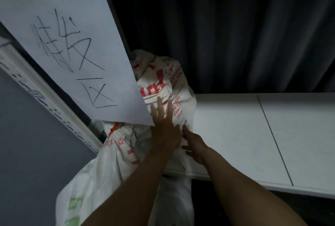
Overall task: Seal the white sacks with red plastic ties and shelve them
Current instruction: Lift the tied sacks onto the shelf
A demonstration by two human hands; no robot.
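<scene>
A white sack with red print (163, 81) lies on the white shelf (235, 126), at its left end. My left hand (163, 126) rests flat on it with fingers spread. Just to the right, my right hand (194, 144) touches the sack's lower right side near the shelf's front edge, fingers apart. A second white sack (112, 167), with red and green print, hangs lower in front of the shelf. Its neck is bunched under a red plastic tie (113, 129).
A white paper sign with black handwriting (72, 50) hangs from the left and covers part of the upper sack. A white perforated shelf post (47, 102) runs diagonally at left. A dark curtain (235, 35) hangs behind the shelf, whose right part lies bare.
</scene>
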